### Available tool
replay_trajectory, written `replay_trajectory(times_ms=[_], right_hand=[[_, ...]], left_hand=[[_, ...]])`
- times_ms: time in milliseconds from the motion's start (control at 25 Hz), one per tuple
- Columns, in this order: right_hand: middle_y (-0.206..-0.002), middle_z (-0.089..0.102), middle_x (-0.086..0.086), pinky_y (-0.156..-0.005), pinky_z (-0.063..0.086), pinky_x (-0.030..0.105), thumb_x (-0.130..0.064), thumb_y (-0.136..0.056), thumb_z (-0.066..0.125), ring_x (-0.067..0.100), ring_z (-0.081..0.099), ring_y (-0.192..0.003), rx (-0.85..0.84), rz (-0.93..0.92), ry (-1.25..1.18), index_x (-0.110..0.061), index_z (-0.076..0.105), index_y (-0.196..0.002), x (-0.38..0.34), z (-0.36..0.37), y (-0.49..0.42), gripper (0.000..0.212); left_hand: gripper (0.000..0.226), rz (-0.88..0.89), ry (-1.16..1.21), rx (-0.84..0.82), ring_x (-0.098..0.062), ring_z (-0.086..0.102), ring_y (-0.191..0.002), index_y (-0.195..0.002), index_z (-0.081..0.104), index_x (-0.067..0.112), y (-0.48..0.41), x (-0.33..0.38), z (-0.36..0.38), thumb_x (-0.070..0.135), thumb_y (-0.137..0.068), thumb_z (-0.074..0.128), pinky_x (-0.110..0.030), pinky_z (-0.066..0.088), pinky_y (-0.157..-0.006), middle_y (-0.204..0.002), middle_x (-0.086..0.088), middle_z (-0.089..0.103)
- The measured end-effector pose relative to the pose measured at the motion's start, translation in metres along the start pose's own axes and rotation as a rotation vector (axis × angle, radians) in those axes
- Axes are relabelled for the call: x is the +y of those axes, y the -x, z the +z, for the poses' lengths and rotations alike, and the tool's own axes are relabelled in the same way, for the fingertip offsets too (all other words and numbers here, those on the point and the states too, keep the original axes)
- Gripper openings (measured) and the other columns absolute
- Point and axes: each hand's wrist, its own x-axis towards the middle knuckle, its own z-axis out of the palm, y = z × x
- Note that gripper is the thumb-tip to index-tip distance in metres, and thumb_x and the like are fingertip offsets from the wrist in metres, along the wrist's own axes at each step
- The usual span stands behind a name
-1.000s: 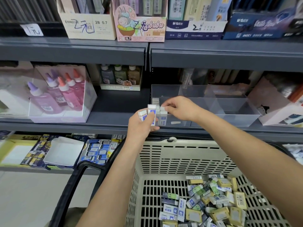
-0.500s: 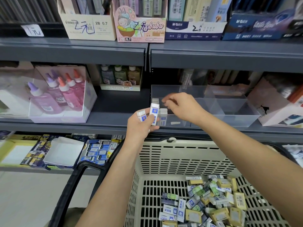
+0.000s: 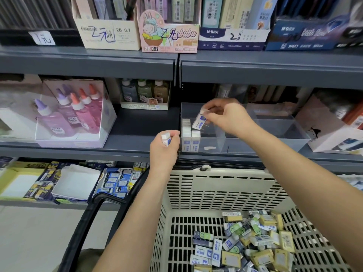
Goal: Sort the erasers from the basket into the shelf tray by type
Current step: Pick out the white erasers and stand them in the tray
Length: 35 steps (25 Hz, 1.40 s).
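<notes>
left grip [image 3: 164, 148] curled, right grip [image 3: 225, 116] pinching

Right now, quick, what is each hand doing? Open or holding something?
Left hand: closed around a blue-and-white eraser, beside the clear tray.
Right hand: pinching a tilted eraser above the clear tray.

Tray [image 3: 275, 142] on shelf [image 3: 125, 134] behind basket [image 3: 225, 185]; stood erasers [image 3: 191, 142] in tray's L compartment, loose erasers [image 3: 251, 246] in basket's R half, bottle box [image 3: 74, 118] L of tray.
</notes>
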Motion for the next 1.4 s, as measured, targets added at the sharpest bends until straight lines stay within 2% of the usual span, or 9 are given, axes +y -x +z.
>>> replay_trajectory(times_ms=[200, 440, 560, 720, 840, 1040, 1120, 1200, 1400], right_hand=[[-0.093, 0.070, 0.002, -0.082, 0.052, 0.030, -0.020, -0.089, 0.056, 0.019, 0.066, -0.088, -0.174, 0.044, 0.192, -0.021, 0.065, -0.096, 0.015, 0.018, -0.006, 0.011], [-0.112, 0.066, -0.001, -0.080, 0.036, 0.019, -0.021, -0.094, 0.048, 0.008, 0.052, -0.089, -0.263, -0.009, 0.364, -0.017, 0.066, -0.109, 0.023, 0.027, -0.007, 0.024], [-0.112, 0.066, -0.001, -0.081, 0.037, 0.019, -0.023, -0.094, 0.047, 0.009, 0.055, -0.093, -0.218, -0.013, 0.362, -0.018, 0.066, -0.109, 0.020, 0.024, -0.003, 0.025], [-0.091, 0.068, -0.010, -0.076, 0.042, 0.018, -0.028, -0.091, 0.053, 0.004, 0.059, -0.082, -0.060, -0.060, 0.210, -0.021, 0.069, -0.100, 0.003, 0.021, 0.009, 0.020], [-0.076, 0.064, -0.015, -0.072, 0.048, 0.019, -0.028, -0.089, 0.058, 0.001, 0.060, -0.073, -0.128, -0.086, 0.100, -0.022, 0.070, -0.092, -0.010, 0.020, 0.018, 0.014], [-0.070, 0.066, -0.007, -0.073, 0.054, 0.023, -0.012, -0.087, 0.059, 0.004, 0.064, -0.065, -0.175, -0.018, -0.016, -0.020, 0.066, -0.084, -0.014, 0.016, 0.021, 0.011], [-0.070, 0.067, 0.000, -0.068, 0.054, 0.025, -0.009, -0.088, 0.058, 0.008, 0.064, -0.066, -0.173, 0.034, -0.093, -0.019, 0.064, -0.082, -0.013, 0.014, 0.020, 0.013], [-0.071, 0.065, 0.002, -0.061, 0.052, 0.019, -0.005, -0.089, 0.056, 0.004, 0.063, -0.062, -0.179, 0.051, -0.171, -0.017, 0.063, -0.085, -0.012, 0.012, 0.020, 0.015], [-0.078, 0.070, -0.001, -0.065, 0.055, 0.017, -0.015, -0.090, 0.058, 0.006, 0.069, -0.071, -0.183, 0.062, -0.303, -0.011, 0.068, -0.097, -0.010, 0.007, 0.024, 0.013]], left_hand=[[0.022, -0.067, 0.027, -0.029, -0.003, 0.047, -0.058, -0.088, 0.059, 0.030, -0.003, -0.001, 0.000, 0.010, -0.086, 0.049, -0.020, 0.040, -0.055, -0.075, 0.006, 0.055], [0.031, -0.148, 0.197, -0.095, -0.009, 0.051, -0.071, -0.088, 0.064, 0.022, -0.005, 0.005, -0.003, 0.022, -0.066, 0.043, -0.024, 0.040, -0.062, -0.082, 0.004, 0.056], [0.035, -0.141, 0.128, -0.096, -0.010, 0.052, -0.075, -0.100, 0.065, 0.018, -0.004, 0.006, -0.001, 0.010, -0.076, 0.040, -0.022, 0.041, -0.066, -0.082, 0.004, 0.056], [0.030, 0.033, 0.053, -0.142, -0.003, 0.062, -0.090, -0.108, 0.058, 0.022, 0.003, 0.002, 0.000, 0.002, -0.088, 0.048, -0.017, 0.050, -0.073, -0.101, 0.006, 0.065], [0.029, 0.124, 0.040, -0.196, 0.004, 0.063, -0.088, -0.109, 0.059, 0.024, 0.006, 0.003, 0.001, 0.005, -0.088, 0.057, -0.011, 0.050, -0.072, -0.101, 0.009, 0.066], [0.023, 0.131, 0.064, -0.189, -0.009, 0.065, -0.096, -0.112, 0.065, 0.014, 0.008, 0.002, 0.001, 0.015, -0.090, 0.059, -0.021, 0.052, -0.083, -0.106, -0.001, 0.069], [0.020, 0.028, 0.111, -0.205, -0.016, 0.066, -0.090, -0.108, 0.066, 0.013, 0.007, 0.002, 0.002, 0.020, -0.094, 0.053, -0.027, 0.054, -0.076, -0.102, -0.006, 0.070], [0.020, -0.051, 0.153, -0.249, -0.014, 0.065, -0.078, -0.101, 0.065, 0.014, 0.008, 0.003, 0.004, 0.020, -0.097, 0.046, -0.023, 0.051, -0.063, -0.092, -0.006, 0.072], [0.011, 0.084, 0.059, -0.248, 0.003, 0.062, -0.066, -0.096, 0.061, 0.025, 0.012, 0.004, 0.005, 0.017, -0.090, 0.060, -0.013, 0.047, -0.055, -0.092, 0.003, 0.068]])
